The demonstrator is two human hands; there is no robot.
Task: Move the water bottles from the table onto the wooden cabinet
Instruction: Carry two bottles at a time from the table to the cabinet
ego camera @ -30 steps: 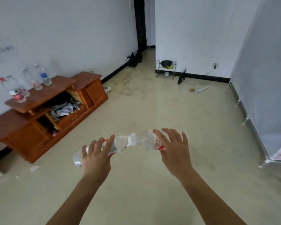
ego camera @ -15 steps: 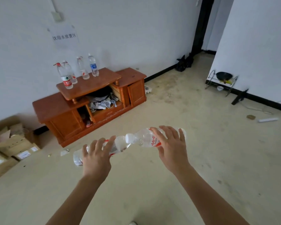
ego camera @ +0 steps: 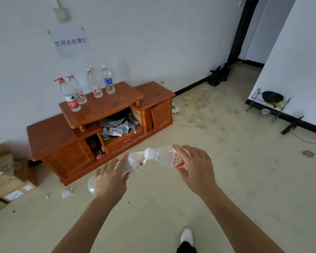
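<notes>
My left hand [ego camera: 109, 181] grips a clear water bottle [ego camera: 133, 162] with a red-and-white label, held nearly flat with its base toward me. My right hand [ego camera: 197, 170] holds a second clear bottle [ego camera: 165, 157] with a white cap and red lettering, its cap pointing left. Both are carried in front of me above the floor. The wooden cabinet [ego camera: 106, 106] stands against the wall ahead and to the left. Several upright water bottles stand on its raised top, among them a red-labelled one [ego camera: 70, 97] and a blue-labelled one [ego camera: 108, 82].
Cardboard boxes [ego camera: 5, 179] lie on the floor left of the cabinet. The cabinet's open shelf holds cables and papers [ego camera: 117, 126]. A wire rack with a black pan [ego camera: 271, 101] stands by the right wall. My white shoe [ego camera: 187, 236] shows below. A paper sign [ego camera: 70, 42] hangs above.
The view has swung left and closer, so the cabinet now sits larger and nearer the middle. Both hands keep hold of their bottles in the same pose.
</notes>
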